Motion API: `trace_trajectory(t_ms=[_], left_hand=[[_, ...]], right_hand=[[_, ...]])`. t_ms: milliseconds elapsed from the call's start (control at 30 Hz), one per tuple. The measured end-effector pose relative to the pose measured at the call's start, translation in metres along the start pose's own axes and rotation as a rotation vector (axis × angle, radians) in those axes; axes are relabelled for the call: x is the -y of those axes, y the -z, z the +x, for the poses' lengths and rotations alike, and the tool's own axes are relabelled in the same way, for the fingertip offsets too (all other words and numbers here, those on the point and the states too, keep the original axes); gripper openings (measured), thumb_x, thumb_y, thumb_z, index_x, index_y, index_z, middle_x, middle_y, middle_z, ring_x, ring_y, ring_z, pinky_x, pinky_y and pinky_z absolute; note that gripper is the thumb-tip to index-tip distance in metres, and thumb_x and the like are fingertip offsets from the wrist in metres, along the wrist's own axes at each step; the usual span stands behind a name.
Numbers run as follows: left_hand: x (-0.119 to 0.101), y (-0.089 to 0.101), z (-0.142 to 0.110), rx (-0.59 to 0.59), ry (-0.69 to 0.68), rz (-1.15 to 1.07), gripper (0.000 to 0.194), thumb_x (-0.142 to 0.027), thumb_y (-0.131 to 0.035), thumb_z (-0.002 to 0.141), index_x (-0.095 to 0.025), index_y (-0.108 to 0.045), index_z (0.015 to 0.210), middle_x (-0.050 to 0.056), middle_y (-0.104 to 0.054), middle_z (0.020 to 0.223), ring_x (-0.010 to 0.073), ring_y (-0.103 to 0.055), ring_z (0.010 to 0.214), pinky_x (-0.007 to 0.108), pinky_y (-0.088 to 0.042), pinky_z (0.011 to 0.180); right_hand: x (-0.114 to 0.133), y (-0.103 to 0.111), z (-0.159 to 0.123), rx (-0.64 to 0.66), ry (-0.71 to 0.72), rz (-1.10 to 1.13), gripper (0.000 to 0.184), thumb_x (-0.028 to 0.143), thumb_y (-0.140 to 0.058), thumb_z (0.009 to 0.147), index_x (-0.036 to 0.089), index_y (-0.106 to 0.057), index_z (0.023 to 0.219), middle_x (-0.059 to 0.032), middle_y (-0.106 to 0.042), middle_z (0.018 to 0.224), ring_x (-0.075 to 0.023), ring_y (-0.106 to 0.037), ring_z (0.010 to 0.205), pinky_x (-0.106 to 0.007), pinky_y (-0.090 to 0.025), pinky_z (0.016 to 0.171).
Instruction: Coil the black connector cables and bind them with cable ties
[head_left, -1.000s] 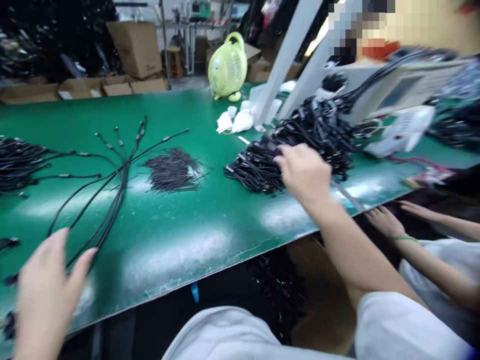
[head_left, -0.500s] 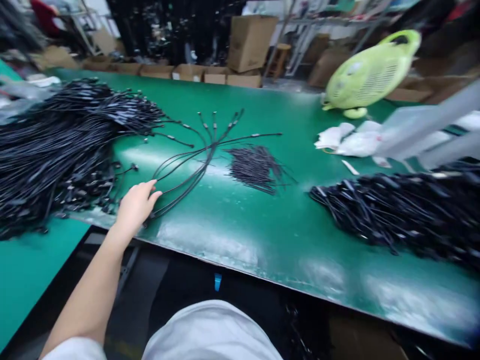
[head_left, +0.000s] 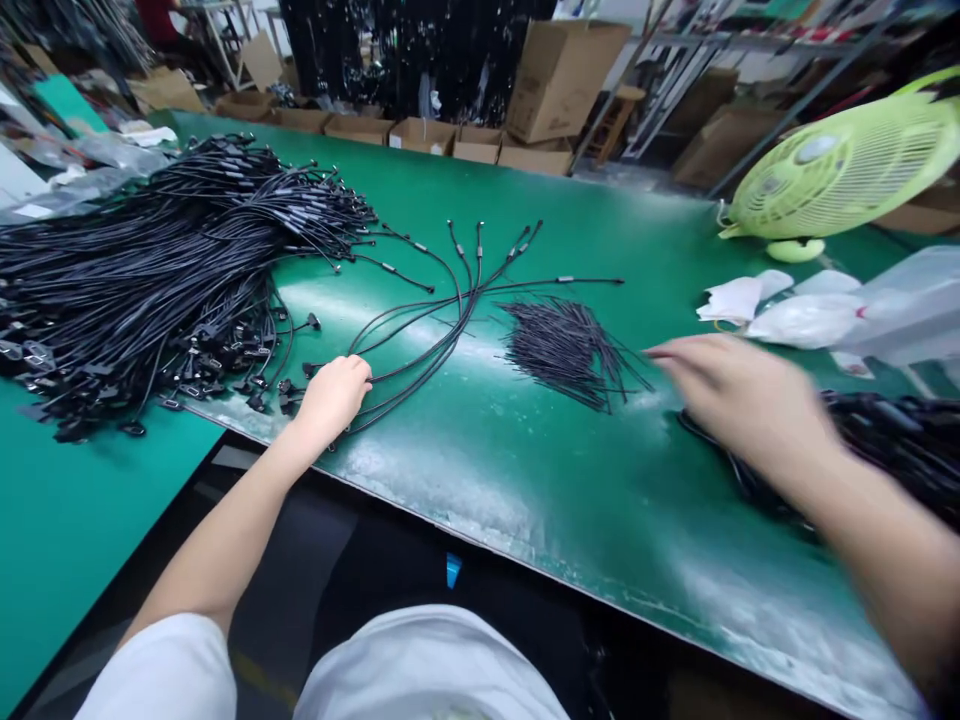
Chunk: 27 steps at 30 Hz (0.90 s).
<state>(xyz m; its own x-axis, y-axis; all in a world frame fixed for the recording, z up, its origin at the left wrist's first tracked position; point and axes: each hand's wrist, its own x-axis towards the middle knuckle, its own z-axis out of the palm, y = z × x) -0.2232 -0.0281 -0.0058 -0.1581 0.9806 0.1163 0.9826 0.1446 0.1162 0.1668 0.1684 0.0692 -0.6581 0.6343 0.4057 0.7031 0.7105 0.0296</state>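
Note:
My left hand point(head_left: 335, 398) is closed around the near end of several loose black cables point(head_left: 431, 350), by the table's front edge. These cables cross one another and fan out, with small grey sleeves and connectors at their far ends. My right hand point(head_left: 750, 400), slightly blurred, is at the right edge of a pile of short thin black strips point(head_left: 559, 350). Its fingers are drawn together at the tips; whether a strip is between them is too small to make out. Left of my left hand lies a large heap of black cables point(head_left: 172, 240) with connectors.
On the right, a bundle of black cables point(head_left: 892, 440) lies partly behind my right arm. Beyond it are white plastic bags point(head_left: 810, 310) and a light green fan point(head_left: 847, 170). Cardboard boxes point(head_left: 562, 80) line the far side of the green table point(head_left: 525, 470).
My right hand has come in from the right, up to the strips. My left hand has closed more on the cables. The view has shifted left.

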Motion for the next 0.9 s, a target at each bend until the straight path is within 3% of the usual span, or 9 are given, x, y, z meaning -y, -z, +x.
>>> trace_trajectory(t_ms=[167,267,367,500,600,667,767,833,900], left_hand=[[-0.007,0.015,-0.002,-0.251,0.011,-0.366,0.024,-0.029,-0.044,0.095,-0.021,-0.064,0.105,0.007,-0.069,0.108,0.0209,-0.064,0.1,0.031,-0.048,0.087],[-0.012,0.032,-0.011,-0.365,-0.042,-0.42,0.026,-0.031,-0.043,0.097,-0.021,-0.065,0.104,0.006,-0.069,0.106,0.019,-0.064,0.099,0.028,-0.048,0.087],[0.002,0.043,-0.026,-0.403,0.046,-0.361,0.025,-0.034,-0.046,0.095,-0.021,-0.066,0.103,0.006,-0.07,0.1,0.0183,-0.066,0.09,0.027,-0.048,0.081],[0.041,0.051,-0.046,-0.341,0.323,-0.43,0.023,-0.034,-0.051,0.091,-0.02,-0.066,0.101,0.004,-0.07,0.09,0.0169,-0.065,0.078,0.027,-0.049,0.074],[0.055,0.056,-0.052,-0.313,0.489,-0.898,0.019,-0.036,-0.059,0.085,-0.018,-0.066,0.088,0.0,-0.06,0.069,0.0099,-0.053,0.055,0.021,-0.044,0.055],[0.046,0.058,-0.049,-0.28,0.507,-1.313,0.022,-0.038,-0.064,0.08,-0.016,-0.065,0.084,-0.003,-0.052,0.063,0.0052,-0.039,0.046,0.017,-0.033,0.042],[0.005,0.057,-0.037,-0.22,0.378,-1.491,0.026,-0.036,-0.067,0.08,-0.017,-0.07,0.098,0.001,-0.059,0.077,0.0056,-0.045,0.053,0.015,-0.033,0.041],[-0.035,0.05,-0.032,-0.208,0.18,-1.317,0.027,-0.032,-0.065,0.084,-0.02,-0.071,0.106,0.007,-0.065,0.1,0.0124,-0.059,0.079,0.02,-0.049,0.063],[-0.077,0.041,-0.032,-0.084,-0.067,-1.185,0.026,-0.03,-0.06,0.087,-0.021,-0.071,0.109,0.008,-0.065,0.113,0.0185,-0.058,0.103,0.029,-0.048,0.09]], right_hand=[[0.146,-0.061,0.059,0.034,0.431,0.235,0.039,0.025,-0.05,0.094,0.013,-0.053,0.131,-0.0154,-0.057,0.13,-0.0224,-0.057,0.112,-0.033,-0.048,0.088],[0.188,-0.081,0.114,0.133,0.524,0.107,0.027,0.022,-0.049,0.093,0.016,-0.061,0.116,-0.0132,-0.062,0.12,-0.0213,-0.057,0.104,-0.031,-0.042,0.086],[0.156,-0.077,0.175,0.163,0.249,-0.032,0.025,0.009,-0.041,0.092,0.01,-0.065,0.097,-0.0142,-0.067,0.095,-0.0178,-0.058,0.085,-0.027,-0.038,0.072],[0.051,-0.037,0.218,-0.002,-0.154,-0.184,0.037,0.017,-0.028,0.099,0.003,-0.061,0.109,-0.0179,-0.064,0.102,-0.0171,-0.057,0.087,-0.029,-0.035,0.072],[-0.003,-0.009,0.195,-0.006,-0.185,-0.293,0.032,0.026,-0.034,0.1,0.011,-0.061,0.109,-0.0119,-0.064,0.087,-0.0173,-0.054,0.071,-0.032,-0.035,0.066],[-0.007,0.0,0.151,0.103,-0.091,-0.369,0.023,0.031,-0.043,0.097,0.018,-0.062,0.095,-0.0049,-0.058,0.065,-0.0154,-0.045,0.053,-0.03,-0.031,0.058],[0.037,0.006,0.062,0.278,0.139,-0.273,0.023,0.031,-0.052,0.092,0.02,-0.056,0.072,-0.0017,-0.051,0.051,-0.0128,-0.037,0.041,-0.026,-0.022,0.049],[0.083,0.016,0.008,0.388,0.288,-0.129,0.023,0.029,-0.056,0.091,0.02,-0.054,0.07,0.0002,-0.057,0.057,-0.0113,-0.046,0.045,-0.024,-0.022,0.047],[0.119,0.031,-0.023,0.468,0.443,0.104,0.022,0.028,-0.05,0.095,0.02,-0.056,0.076,0.0005,-0.062,0.065,-0.0107,-0.052,0.051,-0.024,-0.025,0.048]])
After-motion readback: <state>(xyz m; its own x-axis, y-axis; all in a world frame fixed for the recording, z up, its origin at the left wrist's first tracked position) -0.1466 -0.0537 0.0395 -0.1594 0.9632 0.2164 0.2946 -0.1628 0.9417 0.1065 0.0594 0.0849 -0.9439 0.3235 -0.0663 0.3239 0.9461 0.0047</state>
